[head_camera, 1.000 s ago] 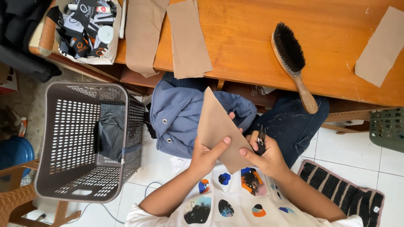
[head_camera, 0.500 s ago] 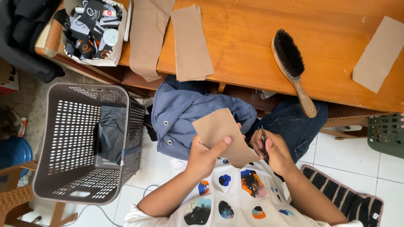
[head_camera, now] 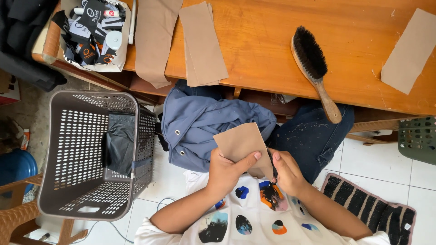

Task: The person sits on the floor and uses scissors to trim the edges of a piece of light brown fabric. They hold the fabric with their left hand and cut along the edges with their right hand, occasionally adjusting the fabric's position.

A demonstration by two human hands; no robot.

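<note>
My left hand (head_camera: pixel 229 170) pinches a tan piece of fabric (head_camera: pixel 240 143) by its lower edge, thumb across the front. My right hand (head_camera: pixel 286 171) grips small dark scissors (head_camera: pixel 271 167) whose blades meet the right edge of the tan piece. Both hands hover over my lap, above a blue-grey garment (head_camera: pixel 204 122) with metal eyelets that lies on my knees. Below my hands is my white shirt with coloured blotches (head_camera: pixel 254 213).
A wooden table (head_camera: pixel 272 41) lies ahead, bearing tan fabric strips (head_camera: pixel 202 43), another tan piece (head_camera: pixel 411 50) at the right and a wooden-handled brush (head_camera: pixel 315 68). A box of scraps (head_camera: pixel 93 34) sits at its left end. A grey laundry basket (head_camera: pixel 88 154) stands left, a dark mat (head_camera: pixel 377 208) lies right.
The tan piece has turned and dropped from a raised point to a flatter tilt. My right hand with the scissors has closed in on its right edge.
</note>
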